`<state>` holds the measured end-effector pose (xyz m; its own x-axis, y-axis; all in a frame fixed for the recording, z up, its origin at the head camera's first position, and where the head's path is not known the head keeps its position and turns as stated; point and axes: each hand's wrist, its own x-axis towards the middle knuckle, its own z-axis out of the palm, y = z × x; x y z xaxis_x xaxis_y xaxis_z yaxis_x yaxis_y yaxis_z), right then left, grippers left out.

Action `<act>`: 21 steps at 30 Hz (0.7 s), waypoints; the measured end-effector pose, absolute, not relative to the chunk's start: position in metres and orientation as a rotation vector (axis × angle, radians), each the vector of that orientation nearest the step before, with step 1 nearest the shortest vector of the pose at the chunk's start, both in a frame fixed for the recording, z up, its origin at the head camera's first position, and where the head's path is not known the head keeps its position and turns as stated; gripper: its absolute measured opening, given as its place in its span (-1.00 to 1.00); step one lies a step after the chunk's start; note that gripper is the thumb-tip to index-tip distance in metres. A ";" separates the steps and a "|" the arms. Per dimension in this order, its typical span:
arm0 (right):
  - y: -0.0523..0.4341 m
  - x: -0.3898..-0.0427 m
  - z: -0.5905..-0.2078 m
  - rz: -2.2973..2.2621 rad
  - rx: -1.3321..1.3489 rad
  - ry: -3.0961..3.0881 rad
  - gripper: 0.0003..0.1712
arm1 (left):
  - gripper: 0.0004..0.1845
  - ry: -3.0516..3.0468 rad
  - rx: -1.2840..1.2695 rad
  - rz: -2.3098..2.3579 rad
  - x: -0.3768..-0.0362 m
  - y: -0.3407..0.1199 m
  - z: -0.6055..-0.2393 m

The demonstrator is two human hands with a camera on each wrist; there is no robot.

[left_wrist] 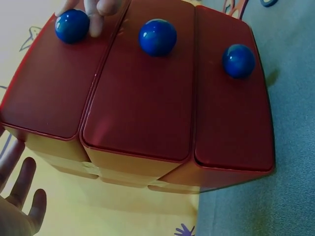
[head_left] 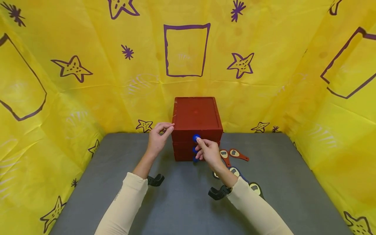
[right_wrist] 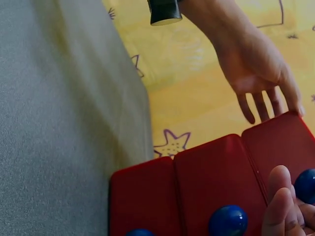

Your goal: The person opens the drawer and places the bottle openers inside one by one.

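A red box [head_left: 195, 112] with three stacked drawers stands on the table, each drawer front bearing a round blue knob. My right hand [head_left: 210, 153] pinches the top knob [left_wrist: 72, 26], with fingertips on both sides of it in the left wrist view. The middle knob [left_wrist: 157, 37] and the bottom knob [left_wrist: 238, 61] are untouched. At the box's upper left front corner, my left hand [head_left: 157, 138] rests its fingertips on the edge. Its other fingers extend down beside the box in the right wrist view. All the drawer fronts sit flush.
Right of the box lie several bottle openers: two red ones, one of them [head_left: 239, 154] farther right, a blue one [head_left: 235, 171] and a dark one [head_left: 255, 188], partly behind my right forearm. Yellow patterned cloth [head_left: 147, 98] surrounds the grey table [head_left: 182, 209]. Black mounts [head_left: 156, 180] hang under both wrists.
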<state>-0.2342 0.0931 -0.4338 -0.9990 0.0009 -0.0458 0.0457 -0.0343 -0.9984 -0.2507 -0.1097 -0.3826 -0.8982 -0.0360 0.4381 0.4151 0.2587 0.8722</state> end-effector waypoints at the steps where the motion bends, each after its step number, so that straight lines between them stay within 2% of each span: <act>1: 0.094 -0.234 -0.434 -2.228 0.052 2.169 -0.51 | -0.78 -2.165 -0.345 -1.676 -0.251 -0.110 -0.383; 12: 0.104 -0.230 -0.449 -2.243 0.095 2.151 -0.48 | -0.77 -2.150 -0.366 -1.700 -0.253 -0.111 -0.389; 21: 0.112 -0.231 -0.467 -2.004 0.139 2.263 -0.54 | -0.78 -2.141 -0.372 -1.686 -0.251 -0.110 -0.389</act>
<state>-0.2310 0.1121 -0.4670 -0.9892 -0.0077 -0.1466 0.1446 0.1216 -0.9820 -0.2512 -0.1102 -0.3886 -0.8893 -0.0309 0.4562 0.4362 0.2419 0.8667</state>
